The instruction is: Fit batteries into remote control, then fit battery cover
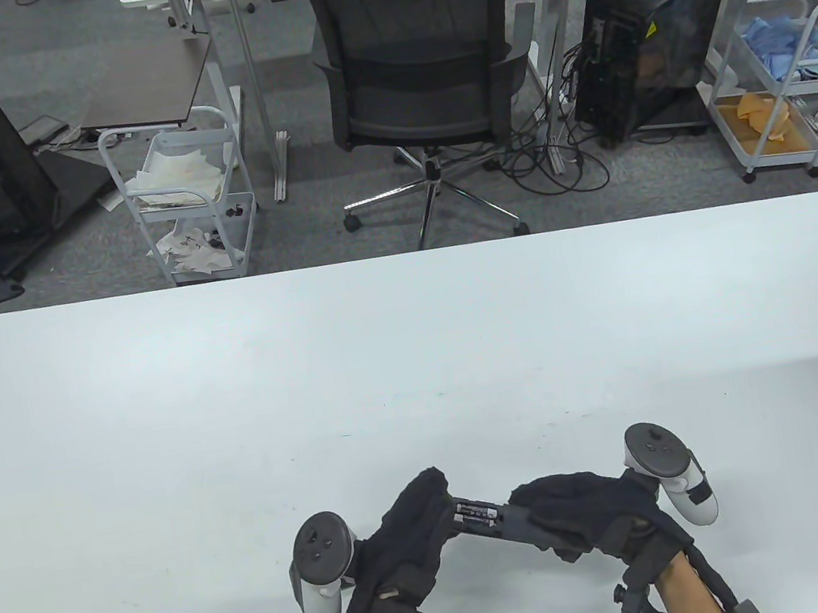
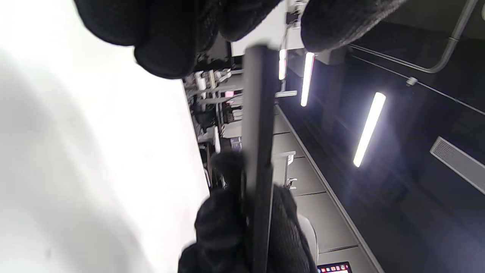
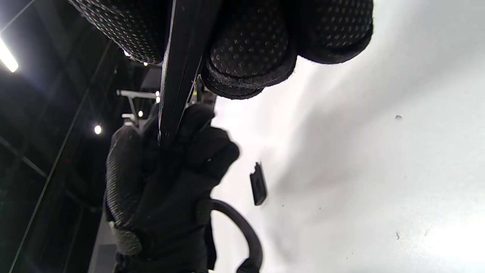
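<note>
A dark remote control is held just above the table's near edge, between both hands. Its battery bay faces up, with two batteries lying in it. My left hand grips the remote's left end. My right hand grips its right end. In the left wrist view the remote shows edge-on, with my left fingers at its near end. In the right wrist view my right fingers clamp the remote. The small dark battery cover lies flat on the table, beside my left hand.
The white table stretches wide beyond the hands. Past its far edge stand an office chair, two white trolleys and a computer tower on the floor.
</note>
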